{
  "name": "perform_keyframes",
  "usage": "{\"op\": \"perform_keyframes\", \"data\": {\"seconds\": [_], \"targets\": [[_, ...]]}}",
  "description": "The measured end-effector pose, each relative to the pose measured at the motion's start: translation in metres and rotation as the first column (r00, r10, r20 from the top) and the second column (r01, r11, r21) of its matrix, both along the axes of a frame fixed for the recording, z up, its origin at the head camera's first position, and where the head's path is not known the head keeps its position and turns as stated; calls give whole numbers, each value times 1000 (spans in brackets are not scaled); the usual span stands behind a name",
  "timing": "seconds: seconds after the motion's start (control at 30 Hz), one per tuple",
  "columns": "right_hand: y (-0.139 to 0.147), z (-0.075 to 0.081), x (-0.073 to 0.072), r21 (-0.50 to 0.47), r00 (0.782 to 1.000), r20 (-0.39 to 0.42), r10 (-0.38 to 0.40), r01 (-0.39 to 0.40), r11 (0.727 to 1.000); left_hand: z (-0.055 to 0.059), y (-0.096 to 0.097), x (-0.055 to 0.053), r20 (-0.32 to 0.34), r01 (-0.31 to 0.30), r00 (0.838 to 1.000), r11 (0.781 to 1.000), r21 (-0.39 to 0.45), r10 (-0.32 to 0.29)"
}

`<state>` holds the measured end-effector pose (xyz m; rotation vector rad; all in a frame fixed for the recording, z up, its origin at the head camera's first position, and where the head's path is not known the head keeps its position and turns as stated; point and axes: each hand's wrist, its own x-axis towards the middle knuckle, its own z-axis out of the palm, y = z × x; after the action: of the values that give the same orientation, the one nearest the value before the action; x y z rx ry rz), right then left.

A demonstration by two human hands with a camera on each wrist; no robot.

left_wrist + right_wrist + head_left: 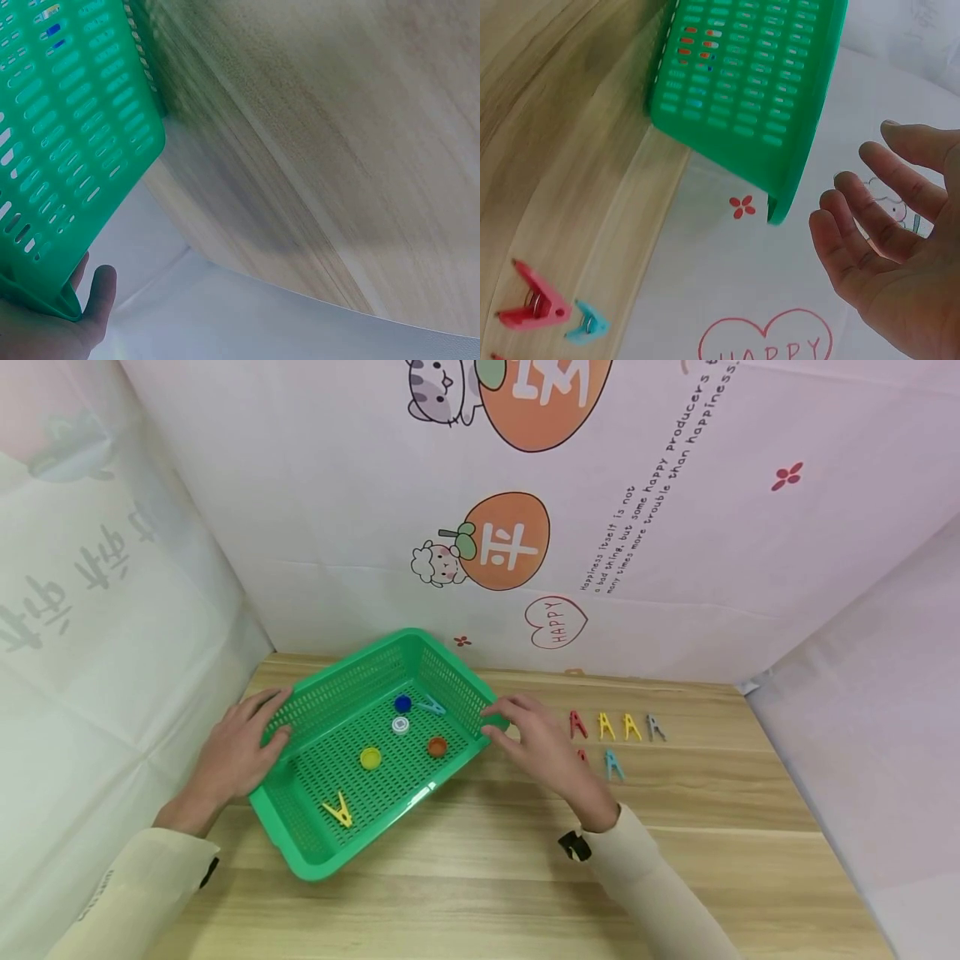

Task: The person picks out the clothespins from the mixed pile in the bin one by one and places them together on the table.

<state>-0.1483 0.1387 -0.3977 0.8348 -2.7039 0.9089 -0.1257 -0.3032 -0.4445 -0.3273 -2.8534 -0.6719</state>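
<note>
A green plastic basket (405, 806) with slotted walls sits on the wooden table. At its left end is my left hand (238, 747), fingers and thumb spread loosely over the corner of the rim; the left wrist view shows the rim hiding part of this hand. My right hand (536, 743) is by the right corner, fingers apart, with a gap to the rim in the right wrist view. Inside lie a yellow clothespin (339, 810), a light-blue clothespin (432, 706), and yellow (371, 758), white (401, 725), blue (402, 703) and orange-brown (437, 747) bottle caps.
Right of the basket, several clothespins lie in two rows, among them a red one (577, 724), a yellow one (606, 726), a grey one (656, 727) and a blue one (613, 765). A printed white wall covering (360, 527) rises behind the table (720, 793).
</note>
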Motion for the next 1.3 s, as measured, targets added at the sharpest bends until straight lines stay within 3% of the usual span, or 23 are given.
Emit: {"op": "perform_keyframes", "data": {"seconds": [0.47, 0.8, 1.3], "targets": [[-33, 1, 3, 52, 994, 79, 74, -78, 996, -2, -1, 0, 0, -5, 1000, 1000, -1, 5], [-50, 4, 4, 120, 988, 39, 149, -152, 981, -3, -2, -1, -6, 0, 1000, 1000, 4, 0], [-78, 12, 4, 198, 960, -16, 279, -271, 942, -2, -1, -2, 1, -6, 1000, 1000, 0, 6]]}}
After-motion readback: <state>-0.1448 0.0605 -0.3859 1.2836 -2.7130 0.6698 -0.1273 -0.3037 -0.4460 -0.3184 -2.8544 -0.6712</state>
